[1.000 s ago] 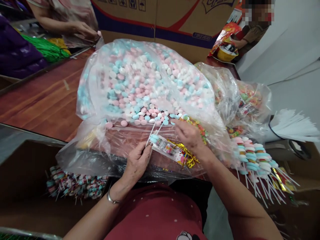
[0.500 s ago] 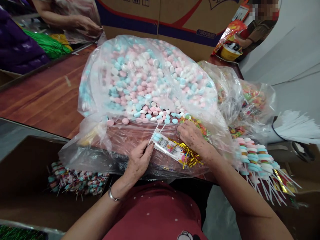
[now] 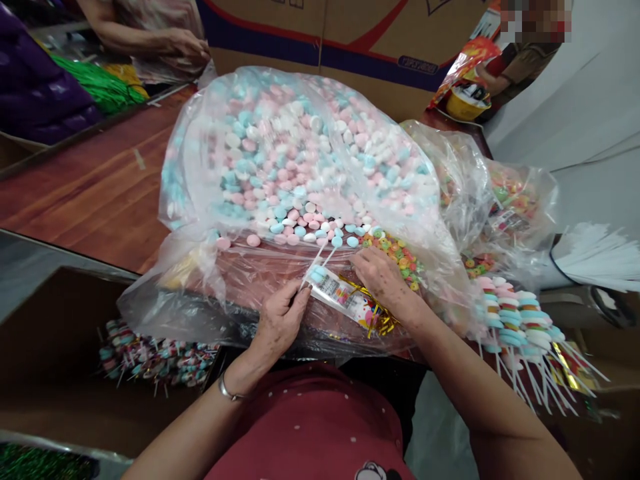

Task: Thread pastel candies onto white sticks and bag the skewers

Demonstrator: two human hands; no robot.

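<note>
My left hand (image 3: 283, 317) is closed, thumb against fingers, on a thin white lollipop stick (image 3: 307, 275) pointing up and away. Beside its fingertips lies a clear printed packet (image 3: 340, 297) with pale blue candy showing at its upper end. My right hand (image 3: 380, 277) has curled fingers, at the left edge of a pile of ring-shaped gummies (image 3: 400, 259). Whatever its fingertips hold is hidden. Gold twist ties (image 3: 383, 325) lie below that hand, partly on the packet. Loose pink, white and blue marshmallows (image 3: 310, 227) spread just beyond both hands.
A large clear bag of marshmallows (image 3: 300, 143) fills the table's middle. At right are bags of gummies (image 3: 520, 193), finished candy skewers (image 3: 515, 320) and white sticks (image 3: 600, 257). A carton (image 3: 55, 373) with more skewers stands lower left. Another person's hands (image 3: 183, 47) show at upper left.
The view has shifted slightly, so most things sit a little further right. My right hand has moved slightly off the gummies, leaving more of them visible. The left keeps its grip.
</note>
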